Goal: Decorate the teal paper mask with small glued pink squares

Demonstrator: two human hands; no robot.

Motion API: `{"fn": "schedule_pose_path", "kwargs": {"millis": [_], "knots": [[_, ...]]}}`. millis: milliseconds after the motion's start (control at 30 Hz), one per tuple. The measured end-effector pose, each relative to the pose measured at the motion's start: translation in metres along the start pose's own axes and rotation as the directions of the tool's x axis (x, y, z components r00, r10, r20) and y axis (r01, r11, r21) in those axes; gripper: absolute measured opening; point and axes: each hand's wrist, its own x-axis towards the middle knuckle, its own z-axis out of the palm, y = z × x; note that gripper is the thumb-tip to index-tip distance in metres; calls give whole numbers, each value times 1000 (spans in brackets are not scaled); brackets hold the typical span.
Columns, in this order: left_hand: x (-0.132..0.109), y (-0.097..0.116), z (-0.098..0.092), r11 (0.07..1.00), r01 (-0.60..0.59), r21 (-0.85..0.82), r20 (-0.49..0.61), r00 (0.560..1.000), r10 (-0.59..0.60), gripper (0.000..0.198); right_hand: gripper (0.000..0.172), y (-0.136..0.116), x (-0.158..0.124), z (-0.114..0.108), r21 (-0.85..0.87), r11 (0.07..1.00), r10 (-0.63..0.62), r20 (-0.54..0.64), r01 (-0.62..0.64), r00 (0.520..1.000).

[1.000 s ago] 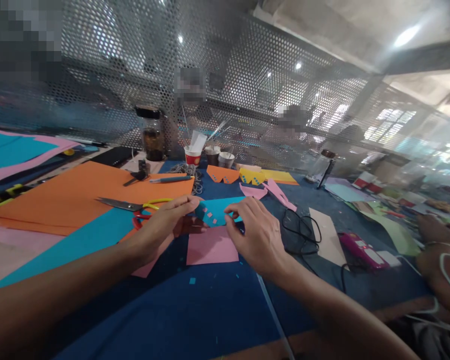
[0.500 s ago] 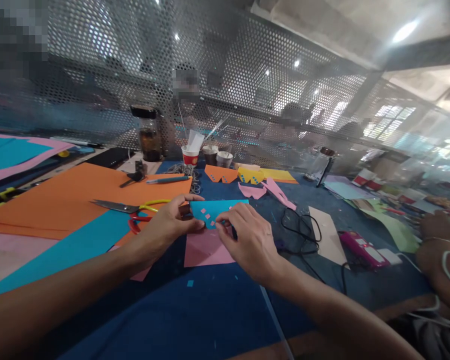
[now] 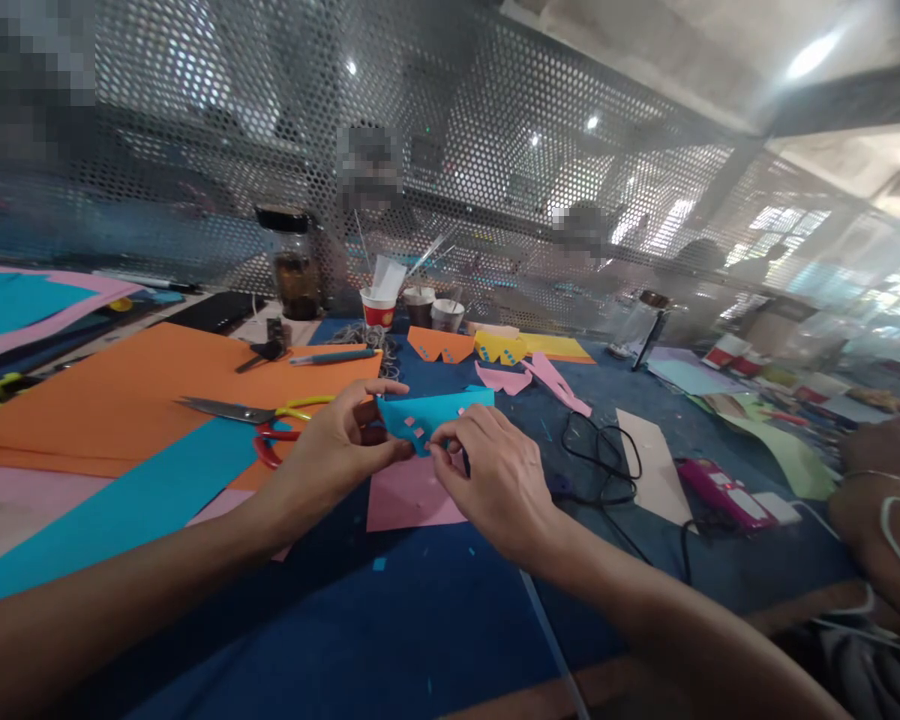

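A blue paper cutout (image 3: 435, 408) dotted with small pink squares is held up between my two hands. My left hand (image 3: 343, 440) grips its left end, thumb below and fingers behind. At the lower edge, near the pink squares, the thumb and fingertips of my right hand (image 3: 491, 470) are pinched together on the paper. Under the cutout a pink paper sheet (image 3: 412, 500) lies on the blue table. Scissors (image 3: 270, 412) with red and yellow handles rest beside my left hand, on orange and blue paper.
Orange paper (image 3: 135, 390) spreads at left. Behind my hands are an orange cutout (image 3: 441, 346), a yellow cutout (image 3: 501, 348) and paper cups (image 3: 379, 307). A black cord (image 3: 600, 450) and a magenta device (image 3: 726, 492) lie at right. Another person's hand (image 3: 881, 450) is at the far right.
The blue cutout now bends and tilts slightly, its right corner folding over. My left fingers have shifted a little. My right hand keeps its pinch at the lower edge.
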Motion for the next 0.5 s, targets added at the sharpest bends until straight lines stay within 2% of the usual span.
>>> {"fn": "schedule_pose_path", "kwargs": {"millis": [300, 500], "knots": [[-1, -7, 0, 998, -49, 29, 18, 999, 48, 61, 8, -1, 0, 2, 39, 998, 46, -18, -45, 999], [-4, 0, 4, 993, -19, 118, -36, 999, 23, 58, 10, -3, -1, 5, 16, 999, 50, -36, -50, 998]]}}
